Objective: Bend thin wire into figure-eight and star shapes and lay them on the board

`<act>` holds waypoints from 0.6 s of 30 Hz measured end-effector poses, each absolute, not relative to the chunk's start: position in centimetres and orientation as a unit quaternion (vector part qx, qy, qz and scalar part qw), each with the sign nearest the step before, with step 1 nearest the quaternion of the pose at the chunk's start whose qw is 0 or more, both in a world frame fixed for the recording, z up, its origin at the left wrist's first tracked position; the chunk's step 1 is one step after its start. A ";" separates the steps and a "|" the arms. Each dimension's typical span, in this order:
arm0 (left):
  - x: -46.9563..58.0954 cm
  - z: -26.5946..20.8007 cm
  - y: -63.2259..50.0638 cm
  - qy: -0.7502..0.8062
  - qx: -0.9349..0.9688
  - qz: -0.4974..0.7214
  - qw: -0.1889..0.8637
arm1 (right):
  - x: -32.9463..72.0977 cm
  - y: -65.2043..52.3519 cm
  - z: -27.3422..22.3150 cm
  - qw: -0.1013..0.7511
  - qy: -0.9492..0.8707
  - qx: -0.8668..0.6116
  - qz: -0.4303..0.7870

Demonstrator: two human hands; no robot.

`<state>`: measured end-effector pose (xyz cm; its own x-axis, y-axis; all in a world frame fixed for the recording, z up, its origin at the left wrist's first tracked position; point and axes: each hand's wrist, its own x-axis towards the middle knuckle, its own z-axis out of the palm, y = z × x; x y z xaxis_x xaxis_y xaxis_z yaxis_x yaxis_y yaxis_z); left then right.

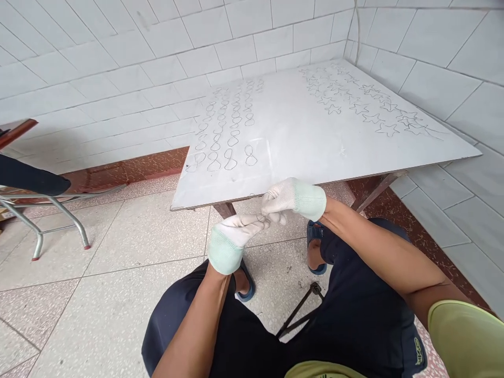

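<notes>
My left hand point(236, 231), in a white glove with a pale green cuff, is closed with its fingertips pinched together. Against those fingertips press the pinched fingers of my right hand point(281, 198), gloved the same way. A thin wire point(254, 195) pokes out between them, just off the front edge of the white board; most of it is hidden by the gloves. Rows of figure-eight wire shapes point(230, 159) lie on the board's left side. Star-shaped wire pieces point(388, 129) are spread over its right side, some overlapping.
The white board point(299, 142) rests on wooden legs point(224, 209) against a tiled wall point(252, 47). At far left, another person's leg point(31, 176) is beside a metal-framed stool point(59, 229). A dark metal stand point(301, 310) is on the floor between my legs.
</notes>
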<state>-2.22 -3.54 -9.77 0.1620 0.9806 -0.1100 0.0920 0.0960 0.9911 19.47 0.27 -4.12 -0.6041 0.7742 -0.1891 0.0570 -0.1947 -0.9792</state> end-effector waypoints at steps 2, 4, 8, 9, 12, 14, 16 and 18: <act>-2.2 -9.9 -3.4 0.510 0.536 0.414 0.531 | 19.3 0.2 -4.0 0.257 -0.578 -0.369 0.681; -2.3 -10.1 -3.0 0.504 0.530 0.416 0.540 | 19.2 0.2 -3.9 0.260 -0.585 -0.384 0.665; -2.5 -10.4 -2.1 0.473 0.506 0.389 0.607 | 19.6 0.5 -4.1 0.289 -0.618 -0.437 0.585; -2.6 -10.3 -2.0 0.466 0.505 0.379 0.619 | 19.8 0.7 -4.1 0.297 -0.623 -0.450 0.567; -2.8 -10.1 -1.9 0.457 0.511 0.363 0.631 | 20.1 0.8 -4.3 0.307 -0.640 -0.467 0.527; -2.9 -10.1 -2.2 0.463 0.514 0.367 0.622 | 19.7 0.5 -4.3 0.305 -0.661 -0.473 0.497; -2.9 -10.3 -2.5 0.477 0.514 0.377 0.605 | 18.8 -0.2 -4.1 0.308 -0.672 -0.489 0.462; -2.9 -10.5 -2.9 0.489 0.515 0.382 0.592 | 17.7 -1.0 -4.0 0.319 -0.663 -0.521 0.434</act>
